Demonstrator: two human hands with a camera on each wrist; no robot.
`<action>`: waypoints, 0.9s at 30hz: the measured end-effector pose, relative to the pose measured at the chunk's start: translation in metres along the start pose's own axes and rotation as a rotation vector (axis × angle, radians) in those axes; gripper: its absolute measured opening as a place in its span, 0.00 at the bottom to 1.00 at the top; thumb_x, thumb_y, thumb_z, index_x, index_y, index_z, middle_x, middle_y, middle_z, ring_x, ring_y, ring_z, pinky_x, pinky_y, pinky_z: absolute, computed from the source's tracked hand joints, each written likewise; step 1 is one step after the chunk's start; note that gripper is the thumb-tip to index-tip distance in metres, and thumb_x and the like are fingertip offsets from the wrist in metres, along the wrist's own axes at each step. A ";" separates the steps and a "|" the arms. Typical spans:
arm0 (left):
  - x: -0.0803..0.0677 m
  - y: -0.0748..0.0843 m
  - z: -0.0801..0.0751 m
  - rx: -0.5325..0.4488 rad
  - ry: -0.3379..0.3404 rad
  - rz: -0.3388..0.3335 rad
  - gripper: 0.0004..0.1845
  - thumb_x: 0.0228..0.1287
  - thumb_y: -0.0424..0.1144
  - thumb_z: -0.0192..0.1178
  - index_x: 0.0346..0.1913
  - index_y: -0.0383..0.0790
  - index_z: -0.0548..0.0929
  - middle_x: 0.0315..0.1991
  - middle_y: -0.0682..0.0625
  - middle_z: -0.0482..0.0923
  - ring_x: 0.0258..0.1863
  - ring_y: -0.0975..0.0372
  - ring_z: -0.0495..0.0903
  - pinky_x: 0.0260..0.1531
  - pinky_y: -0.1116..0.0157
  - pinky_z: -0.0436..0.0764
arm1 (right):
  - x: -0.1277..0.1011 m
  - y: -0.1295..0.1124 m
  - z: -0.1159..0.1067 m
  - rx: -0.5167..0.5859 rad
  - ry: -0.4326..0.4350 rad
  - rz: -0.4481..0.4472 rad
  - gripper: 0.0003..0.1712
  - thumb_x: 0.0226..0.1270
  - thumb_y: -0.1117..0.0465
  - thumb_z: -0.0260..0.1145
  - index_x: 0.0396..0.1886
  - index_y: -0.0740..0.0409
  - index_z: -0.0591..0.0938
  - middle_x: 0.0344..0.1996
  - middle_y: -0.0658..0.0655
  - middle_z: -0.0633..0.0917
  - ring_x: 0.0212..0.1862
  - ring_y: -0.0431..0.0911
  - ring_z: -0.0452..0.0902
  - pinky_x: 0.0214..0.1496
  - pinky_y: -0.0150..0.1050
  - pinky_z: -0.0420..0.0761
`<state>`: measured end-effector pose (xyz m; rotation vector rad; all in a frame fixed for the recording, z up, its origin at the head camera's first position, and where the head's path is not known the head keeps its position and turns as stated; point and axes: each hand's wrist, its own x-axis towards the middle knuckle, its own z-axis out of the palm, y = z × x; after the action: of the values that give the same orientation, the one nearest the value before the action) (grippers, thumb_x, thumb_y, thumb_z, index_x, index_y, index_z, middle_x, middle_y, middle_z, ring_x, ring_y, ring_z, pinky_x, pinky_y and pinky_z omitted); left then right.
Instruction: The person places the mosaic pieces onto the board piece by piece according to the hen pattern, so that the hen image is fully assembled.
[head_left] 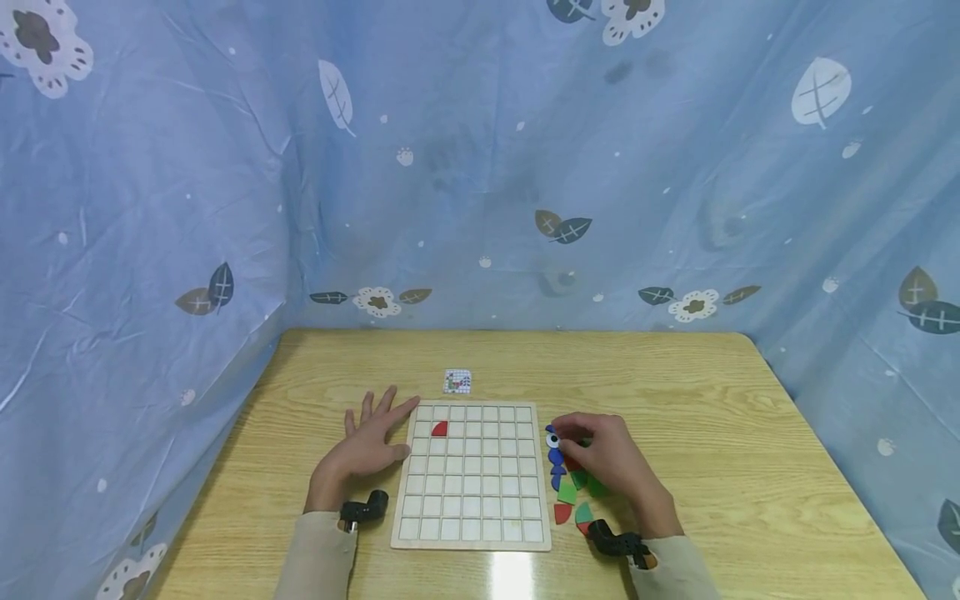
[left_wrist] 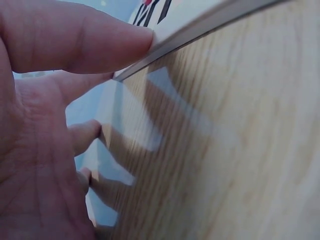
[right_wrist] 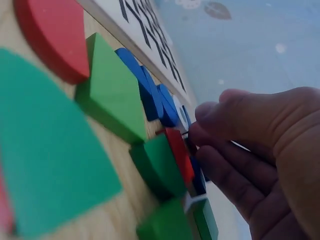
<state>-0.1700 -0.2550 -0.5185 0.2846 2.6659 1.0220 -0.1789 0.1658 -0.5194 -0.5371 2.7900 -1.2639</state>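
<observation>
My left hand (head_left: 363,446) lies spread at the left of a wooden grid board (head_left: 396,546). Its index fingertip is at the board's upper left corner and its thumb (left_wrist: 110,42) at the side edge. One red quarter-round piece (head_left: 440,429) sits in a cell of the second row. On the right, my right hand (head_left: 611,454) reaches over a pile of coloured pieces, fingers bent. Its fingertips are right by a white eye piece (head_left: 552,440) and blue pieces (head_left: 556,457). I cannot tell whether they pinch anything.
A small pattern card (head_left: 457,382) lies behind the board. Nearer me, beside the board's right edge, are a light green square (head_left: 567,494), a red quarter-round (head_left: 562,513) and a teal piece (head_left: 583,512). A blue patterned curtain (head_left: 480,167) hangs around the wooden table (head_left: 712,417).
</observation>
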 end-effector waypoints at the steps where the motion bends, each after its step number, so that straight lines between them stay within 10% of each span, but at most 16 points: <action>1: 0.000 0.000 0.000 0.000 -0.001 -0.001 0.45 0.68 0.36 0.66 0.88 0.48 0.63 0.90 0.32 0.35 0.86 0.29 0.22 0.74 0.22 0.21 | 0.001 -0.001 0.001 -0.013 -0.004 -0.006 0.14 0.71 0.67 0.76 0.53 0.52 0.93 0.46 0.48 0.95 0.48 0.43 0.93 0.53 0.38 0.90; 27: -0.002 0.002 -0.001 -0.005 0.000 -0.007 0.45 0.67 0.35 0.66 0.87 0.47 0.63 0.90 0.32 0.35 0.86 0.29 0.22 0.74 0.22 0.20 | 0.014 -0.006 0.017 -0.007 -0.007 -0.054 0.18 0.67 0.66 0.80 0.56 0.55 0.92 0.49 0.51 0.95 0.47 0.43 0.93 0.50 0.39 0.91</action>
<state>-0.1686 -0.2544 -0.5165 0.2739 2.6623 1.0257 -0.1874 0.1458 -0.5249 -0.6203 2.7937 -1.2598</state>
